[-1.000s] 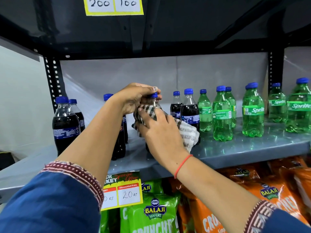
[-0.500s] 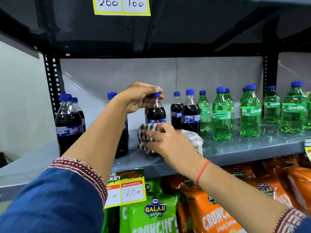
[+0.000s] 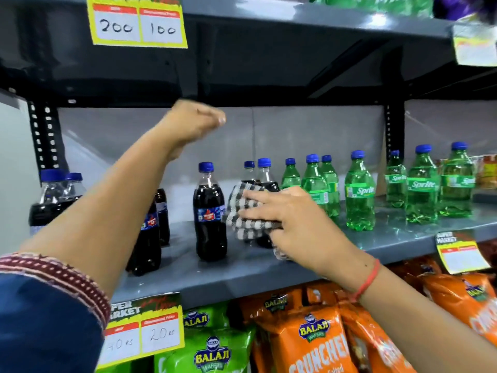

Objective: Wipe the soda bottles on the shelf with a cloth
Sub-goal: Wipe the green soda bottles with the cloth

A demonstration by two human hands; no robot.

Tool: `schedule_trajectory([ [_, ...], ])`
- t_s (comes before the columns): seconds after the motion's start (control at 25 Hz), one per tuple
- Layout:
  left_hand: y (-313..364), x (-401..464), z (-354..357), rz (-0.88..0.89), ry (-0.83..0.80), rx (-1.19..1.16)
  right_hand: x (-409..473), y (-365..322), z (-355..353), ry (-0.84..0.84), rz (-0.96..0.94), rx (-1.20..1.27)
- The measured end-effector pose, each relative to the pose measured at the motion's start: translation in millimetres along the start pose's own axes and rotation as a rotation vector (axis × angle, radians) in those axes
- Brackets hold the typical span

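A dark cola bottle point(image 3: 209, 214) with a blue cap stands free on the grey shelf point(image 3: 269, 265). My left hand point(image 3: 195, 123) hovers above it, lifted clear, fingers loosely curled and holding nothing. My right hand point(image 3: 289, 219) presses a grey-and-white checked cloth point(image 3: 246, 214) against a second pair of cola bottles point(image 3: 265, 173) just right of the first; their lower halves are hidden by the cloth. More cola bottles point(image 3: 149, 230) stand behind my left forearm, and green Sprite bottles point(image 3: 360, 192) line the right.
Two cola bottles point(image 3: 53, 195) stand at the far left by the black upright. The upper shelf with a yellow price tag point(image 3: 138, 22) hangs low overhead. Snack bags point(image 3: 317, 337) fill the shelf below. Price tags point(image 3: 145, 335) hang from the shelf's front edge.
My left hand let go of the cola bottle's cap and rose above it. My right hand moved the cloth rightward off that bottle onto the neighbouring cola bottles.
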State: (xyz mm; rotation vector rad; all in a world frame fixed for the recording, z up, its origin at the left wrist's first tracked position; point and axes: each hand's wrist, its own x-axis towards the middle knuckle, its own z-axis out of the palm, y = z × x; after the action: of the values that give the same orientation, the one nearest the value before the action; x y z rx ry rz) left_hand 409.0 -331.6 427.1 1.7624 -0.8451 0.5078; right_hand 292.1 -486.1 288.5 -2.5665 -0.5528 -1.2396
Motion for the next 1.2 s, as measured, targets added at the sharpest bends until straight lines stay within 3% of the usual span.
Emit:
schedule_trajectory([
  [0.04,15,4,15,0.127,0.075,0.001,-4,10,-9,0.070,0.039,0.003],
  [0.12,38,7,58,0.252,0.044,-0.021,-11,36,-22,0.188,0.107,-0.038],
  [0.24,46,9,126,0.143,-0.159,-0.072,-22,75,-31,0.288,0.212,-0.091],
  [0.32,33,15,155,0.051,-0.197,-0.036,-30,92,-30,0.244,0.194,-0.141],
  [0.48,5,28,183,-0.156,-0.218,0.020,-37,120,-20,-0.102,-0.115,-0.364],
  [0.64,-9,28,192,-0.237,-0.250,-0.110,-35,130,-7,-0.128,-0.218,-0.452],
  [0.76,-12,27,189,-0.244,-0.244,-0.202,-20,137,-4,-0.212,-0.413,-0.531],
  [0.96,-11,28,191,-0.223,-0.257,-0.228,4,156,-14,-0.001,-0.245,-0.418],
  [1.08,-10,30,190,-0.254,-0.278,-0.231,-24,147,7,-0.208,-0.388,-0.419],
  [1.2,-11,30,190,-0.251,-0.271,-0.219,-2,155,-5,-0.079,-0.314,-0.452],
])
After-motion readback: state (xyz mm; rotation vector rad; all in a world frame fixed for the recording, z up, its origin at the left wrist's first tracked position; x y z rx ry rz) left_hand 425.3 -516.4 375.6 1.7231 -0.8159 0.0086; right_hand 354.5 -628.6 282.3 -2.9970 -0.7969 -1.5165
